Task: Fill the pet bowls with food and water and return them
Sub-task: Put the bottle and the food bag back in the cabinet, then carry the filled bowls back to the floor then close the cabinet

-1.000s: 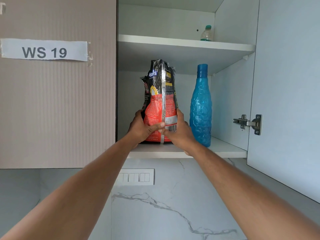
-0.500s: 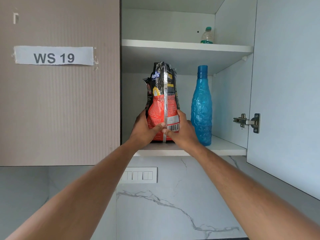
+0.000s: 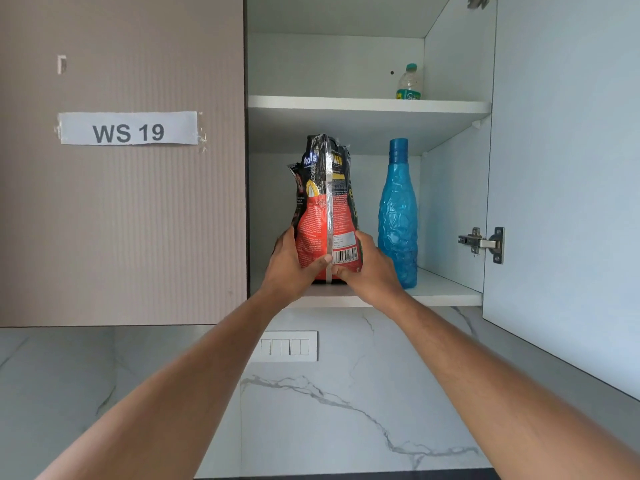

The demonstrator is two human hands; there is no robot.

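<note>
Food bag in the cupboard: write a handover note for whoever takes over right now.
Left hand and right hand both grip the base of the food bag, which stands upright at the front of the lower shelf in the open cupboard.
The blue water bottle stands just right of the bag, untouched.
Done: cupboard open, bag gripped.
Left: take the bag and bottle down, fill the bowls, return them. No bowls are in view.

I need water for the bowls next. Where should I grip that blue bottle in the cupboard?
Grip the blue bottle around its slim upper body below the cap, coming from the front. It stands upright on the lower shelf, with the food bag close on its left.
</note>
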